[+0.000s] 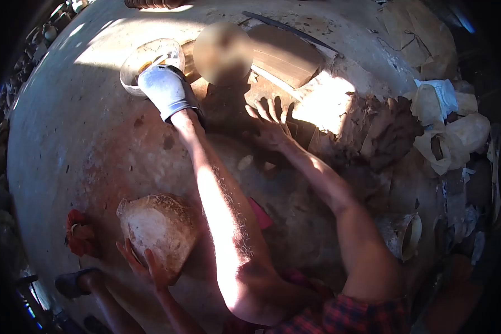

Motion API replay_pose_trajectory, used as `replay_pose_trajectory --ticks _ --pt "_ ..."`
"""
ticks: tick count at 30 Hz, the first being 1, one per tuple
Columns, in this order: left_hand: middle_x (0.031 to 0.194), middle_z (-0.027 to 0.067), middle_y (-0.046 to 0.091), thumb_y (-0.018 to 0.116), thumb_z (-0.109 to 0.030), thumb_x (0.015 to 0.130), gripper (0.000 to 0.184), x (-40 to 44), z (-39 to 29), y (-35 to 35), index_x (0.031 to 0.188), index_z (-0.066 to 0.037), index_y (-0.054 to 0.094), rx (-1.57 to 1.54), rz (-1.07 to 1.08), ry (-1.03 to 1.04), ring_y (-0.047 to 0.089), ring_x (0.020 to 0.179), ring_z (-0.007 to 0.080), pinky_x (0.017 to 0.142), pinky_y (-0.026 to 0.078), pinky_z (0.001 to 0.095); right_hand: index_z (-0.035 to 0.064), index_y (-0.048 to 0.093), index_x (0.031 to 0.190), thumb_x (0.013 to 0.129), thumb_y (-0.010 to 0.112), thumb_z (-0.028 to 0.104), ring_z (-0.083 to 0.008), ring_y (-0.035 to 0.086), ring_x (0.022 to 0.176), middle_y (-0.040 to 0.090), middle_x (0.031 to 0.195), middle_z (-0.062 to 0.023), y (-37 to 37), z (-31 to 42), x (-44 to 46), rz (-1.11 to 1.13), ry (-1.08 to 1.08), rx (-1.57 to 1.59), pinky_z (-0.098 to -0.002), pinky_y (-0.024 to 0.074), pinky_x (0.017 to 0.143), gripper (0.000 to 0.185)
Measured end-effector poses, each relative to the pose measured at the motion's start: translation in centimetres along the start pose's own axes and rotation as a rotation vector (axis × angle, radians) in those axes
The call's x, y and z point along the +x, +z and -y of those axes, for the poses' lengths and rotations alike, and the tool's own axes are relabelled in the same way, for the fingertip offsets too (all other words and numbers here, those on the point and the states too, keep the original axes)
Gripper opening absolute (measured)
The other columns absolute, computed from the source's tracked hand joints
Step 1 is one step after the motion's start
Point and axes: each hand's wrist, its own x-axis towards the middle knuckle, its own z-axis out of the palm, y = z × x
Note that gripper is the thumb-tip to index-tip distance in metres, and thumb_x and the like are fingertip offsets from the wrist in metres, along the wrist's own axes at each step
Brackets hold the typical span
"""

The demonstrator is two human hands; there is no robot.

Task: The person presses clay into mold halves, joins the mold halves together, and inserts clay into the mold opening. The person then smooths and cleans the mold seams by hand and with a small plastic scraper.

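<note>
My left hand [141, 266] lies with its fingers apart at the lower left side of a large rounded, pale-brown lump [160, 229]. Whether that lump is a stone or a clay pot I cannot tell. Out in front, my right hand [271, 129] is spread wide, palm down, low over the ground, beside a heap of dark brown clay [381, 131]. Nothing shows in its fingers. Beyond it lies a flat brown rectangular block [286, 54]. A round blurred patch hides what is left of the block.
A pale bowl [129, 69] with things in it stands behind a foot in a grey-white shoe [167, 91]. Red cloth [82, 235] lies left of the lump, above a dark shoe [74, 283]. Plastic bags [451, 142] and a tipped container [409, 236] line the right.
</note>
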Motion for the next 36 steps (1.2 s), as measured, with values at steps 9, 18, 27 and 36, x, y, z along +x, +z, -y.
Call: replay_pose_trajectory --ticks 9,18,27,36 --pt "0.161 0.0234 0.047 0.063 -0.042 0.100 0.089 -0.1 0.2 -0.7 0.170 -0.004 0.022 -0.046 0.044 -0.004 0.041 0.151 0.0387 0.126 0.029 0.0506 0.0212 0.017 0.172 0.101 0.043 0.075 -0.0435 0.002 0.164 0.008 0.180 -0.0138 1.4 -4.4 2.7 0.067 0.194 0.012 -0.0759 -0.0017 0.124 0.093" --pt "0.161 0.0202 0.049 0.067 -0.032 0.097 0.080 0.0 1.6 -0.6 0.166 -0.006 0.034 0.043 -0.016 0.039 0.047 0.144 0.0403 0.122 0.032 0.0521 0.0068 0.067 0.134 0.105 0.054 0.051 -0.0365 0.055 0.135 0.066 0.134 -0.0216 1.1 -3.0 -3.7 -0.098 0.441 0.086 -0.0617 0.0330 0.116 0.055" --pt "0.164 0.0180 0.047 0.069 -0.033 0.095 0.070 0.1 1.7 -0.8 0.157 -0.009 0.047 0.139 -0.007 0.003 0.045 0.148 0.0411 0.123 0.032 0.0514 0.0097 0.066 0.137 0.102 0.061 0.043 -0.0360 0.065 0.116 0.072 0.121 -0.0232 -0.3 -5.3 -5.8 -0.118 0.463 0.151 -0.0609 0.0417 0.108 0.048" --pt "0.162 0.0207 0.049 0.071 -0.037 0.099 0.076 0.0 1.6 -0.4 0.162 -0.006 0.041 0.017 -0.081 0.111 0.046 0.149 0.0366 0.120 0.038 0.0472 0.0133 0.063 0.143 0.099 0.069 0.031 -0.0340 0.075 0.097 0.076 0.113 -0.0255 -14.6 -4.5 -6.5 -0.352 0.156 0.120 -0.0592 0.0514 0.100 0.048"
